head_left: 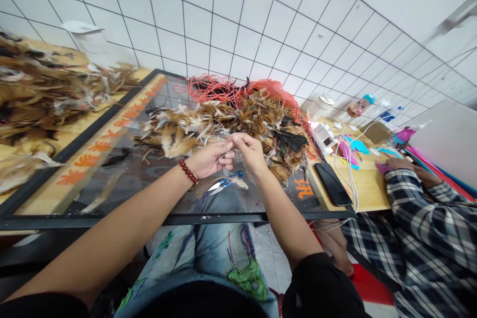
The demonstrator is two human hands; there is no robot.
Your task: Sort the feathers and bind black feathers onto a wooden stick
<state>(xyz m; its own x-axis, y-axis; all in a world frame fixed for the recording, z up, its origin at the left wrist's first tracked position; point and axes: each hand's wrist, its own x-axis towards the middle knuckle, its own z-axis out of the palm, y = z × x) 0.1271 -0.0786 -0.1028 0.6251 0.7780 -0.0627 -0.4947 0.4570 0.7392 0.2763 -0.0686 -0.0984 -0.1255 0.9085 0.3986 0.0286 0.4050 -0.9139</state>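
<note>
My left hand [212, 158], with a red bead bracelet at its wrist, is closed in a pinch above the glass-topped frame. Close against it, my right hand [250, 153] is also pinched, its fingertips near those of the left. Whatever lies between the fingers is too small to name; a thin pale strand seems to show there. Behind both hands spreads a heap of brown and white feathers [175, 131]. Small blue-handled snips [221, 185] lie on the glass just below my hands, beside a loose pale feather [240, 182].
Red string [212, 88] and a red plastic bag [274, 90] lie behind the heap. More feathers [33, 94] cover the left table. On the right are a black phone [333, 184], white cables, a white box [322, 138] and a person in a plaid shirt [428, 213].
</note>
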